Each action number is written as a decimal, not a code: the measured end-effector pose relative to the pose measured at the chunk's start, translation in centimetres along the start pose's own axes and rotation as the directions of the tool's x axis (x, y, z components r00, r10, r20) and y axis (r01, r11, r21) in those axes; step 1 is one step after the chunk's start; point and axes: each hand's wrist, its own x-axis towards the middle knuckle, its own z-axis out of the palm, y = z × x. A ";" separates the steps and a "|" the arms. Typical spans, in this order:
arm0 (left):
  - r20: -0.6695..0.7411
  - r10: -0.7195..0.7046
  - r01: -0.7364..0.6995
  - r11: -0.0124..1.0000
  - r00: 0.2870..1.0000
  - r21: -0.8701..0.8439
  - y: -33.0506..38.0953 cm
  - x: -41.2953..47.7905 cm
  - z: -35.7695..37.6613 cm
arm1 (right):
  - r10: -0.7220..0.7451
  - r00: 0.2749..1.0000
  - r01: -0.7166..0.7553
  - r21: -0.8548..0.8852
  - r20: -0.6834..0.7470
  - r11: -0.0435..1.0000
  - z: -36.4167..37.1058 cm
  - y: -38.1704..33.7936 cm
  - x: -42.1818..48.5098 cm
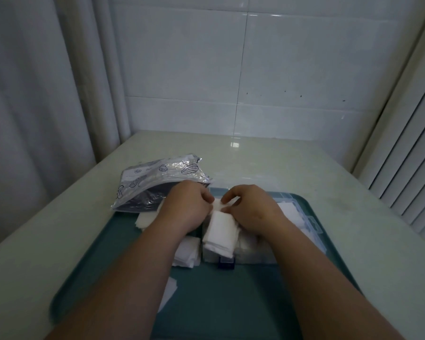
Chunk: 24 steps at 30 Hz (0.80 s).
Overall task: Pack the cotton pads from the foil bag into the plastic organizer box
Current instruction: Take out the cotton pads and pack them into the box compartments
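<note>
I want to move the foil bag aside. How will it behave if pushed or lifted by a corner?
The foil bag looks crinkled and sagging, so it will probably flop rather than hold shape. It lies fairly flat, so it is likely light. Its glossy film may slide easily on the smooth table.

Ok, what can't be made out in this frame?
Head view:
Layout of the organizer box: covered by the left hand, right hand and cotton pads.
Contents of the foil bag: interior dark, partly behind the left hand.
Print on the bag: too small.
Pad count in the stack: edges blur.
</note>
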 end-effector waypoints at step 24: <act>0.345 0.086 -0.057 0.994 0.935 -0.093 0.3 -2.3 -3.4 | 0.019 0.968 -0.019 -0.004 0.249 1.000 -3.8 -0.6 -4.1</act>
